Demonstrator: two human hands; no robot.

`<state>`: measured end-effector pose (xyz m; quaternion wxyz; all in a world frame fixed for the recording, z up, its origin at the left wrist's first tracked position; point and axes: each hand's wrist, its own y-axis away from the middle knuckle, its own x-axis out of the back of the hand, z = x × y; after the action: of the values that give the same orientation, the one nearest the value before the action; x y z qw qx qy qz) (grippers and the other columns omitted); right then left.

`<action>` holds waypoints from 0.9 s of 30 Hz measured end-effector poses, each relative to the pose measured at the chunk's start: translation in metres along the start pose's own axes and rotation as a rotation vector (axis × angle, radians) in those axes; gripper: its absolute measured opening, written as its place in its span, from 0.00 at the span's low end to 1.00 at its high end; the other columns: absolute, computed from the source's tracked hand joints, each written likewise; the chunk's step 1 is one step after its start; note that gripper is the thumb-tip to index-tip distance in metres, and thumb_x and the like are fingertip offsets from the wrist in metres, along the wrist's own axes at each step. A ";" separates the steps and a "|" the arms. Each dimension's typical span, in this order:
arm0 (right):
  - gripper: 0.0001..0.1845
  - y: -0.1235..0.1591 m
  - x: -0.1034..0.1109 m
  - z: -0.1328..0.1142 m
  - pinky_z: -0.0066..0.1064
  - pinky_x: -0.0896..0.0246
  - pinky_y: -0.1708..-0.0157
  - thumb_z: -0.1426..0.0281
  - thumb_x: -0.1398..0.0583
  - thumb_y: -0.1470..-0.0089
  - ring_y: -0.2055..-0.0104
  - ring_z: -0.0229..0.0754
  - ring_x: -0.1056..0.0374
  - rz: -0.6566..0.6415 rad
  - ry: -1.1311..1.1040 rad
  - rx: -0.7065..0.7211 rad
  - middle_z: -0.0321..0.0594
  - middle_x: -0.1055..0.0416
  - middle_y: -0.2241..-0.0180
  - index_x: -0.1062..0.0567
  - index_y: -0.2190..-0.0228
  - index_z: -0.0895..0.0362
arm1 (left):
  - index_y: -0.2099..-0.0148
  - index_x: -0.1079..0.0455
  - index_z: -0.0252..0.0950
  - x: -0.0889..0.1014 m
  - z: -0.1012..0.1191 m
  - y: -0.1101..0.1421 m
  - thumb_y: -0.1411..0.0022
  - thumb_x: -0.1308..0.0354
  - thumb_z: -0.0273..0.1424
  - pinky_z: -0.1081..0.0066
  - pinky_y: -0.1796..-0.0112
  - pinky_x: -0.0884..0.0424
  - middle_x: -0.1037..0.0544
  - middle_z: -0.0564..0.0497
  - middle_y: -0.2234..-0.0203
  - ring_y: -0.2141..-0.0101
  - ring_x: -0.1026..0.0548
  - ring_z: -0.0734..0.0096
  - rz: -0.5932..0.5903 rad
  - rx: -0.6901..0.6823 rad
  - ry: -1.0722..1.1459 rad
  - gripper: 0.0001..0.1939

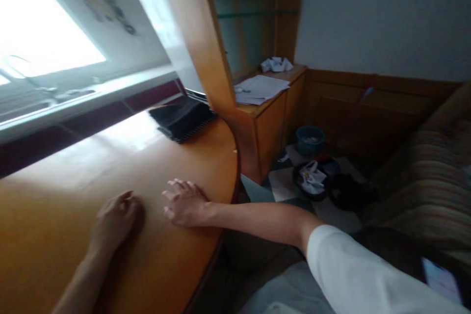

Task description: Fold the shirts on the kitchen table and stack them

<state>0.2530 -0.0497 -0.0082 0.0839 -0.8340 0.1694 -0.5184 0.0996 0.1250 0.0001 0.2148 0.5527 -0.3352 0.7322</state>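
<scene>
Both of my hands rest on the orange wooden desk. My left hand lies palm down near the middle of the desk with its fingers curled under, and I see nothing in it. My right hand lies close to the desk's curved right edge, fingers stretched out and slightly apart, holding nothing. The two hands are a short way apart and do not touch. A black spiral-bound notebook lies farther back on the desk, well beyond both hands.
A wooden panel rises at the desk's far right. Beyond it a low cabinet bears white papers and crumpled paper. On the floor stand a teal bin and a dark basin. A striped sofa is at right.
</scene>
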 end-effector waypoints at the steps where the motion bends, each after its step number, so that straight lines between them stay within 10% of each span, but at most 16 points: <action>1: 0.27 -0.020 -0.014 -0.002 0.50 0.51 0.34 0.60 0.46 0.35 0.29 0.55 0.50 -0.049 -0.024 -0.024 0.55 0.46 0.30 0.31 0.41 0.61 | 0.42 0.33 0.39 -0.007 -0.008 -0.003 0.26 0.58 0.40 0.60 0.44 0.30 0.23 0.55 0.47 0.47 0.26 0.60 0.031 0.017 0.006 0.20; 12: 0.29 -0.148 -0.093 -0.041 0.55 0.69 0.30 0.62 0.50 0.32 0.26 0.52 0.59 -0.264 0.042 0.092 0.53 0.51 0.28 0.37 0.34 0.59 | 0.28 0.42 0.40 -0.014 -0.047 0.010 0.25 0.61 0.36 0.48 0.33 0.50 0.42 0.46 0.29 0.30 0.46 0.53 -0.090 0.239 -0.033 0.27; 27: 0.30 -0.159 -0.108 -0.034 0.53 0.64 0.29 0.62 0.48 0.34 0.26 0.50 0.54 -0.290 -0.012 0.212 0.48 0.47 0.30 0.35 0.34 0.55 | 0.29 0.40 0.40 -0.011 -0.071 0.015 0.26 0.55 0.37 0.51 0.31 0.53 0.41 0.50 0.30 0.30 0.47 0.58 -0.054 0.260 0.081 0.27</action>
<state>0.2101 0.1389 -0.0336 0.0965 -0.8392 -0.0088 -0.5352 0.0453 0.1668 -0.0256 0.1742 0.5547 -0.2133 0.7852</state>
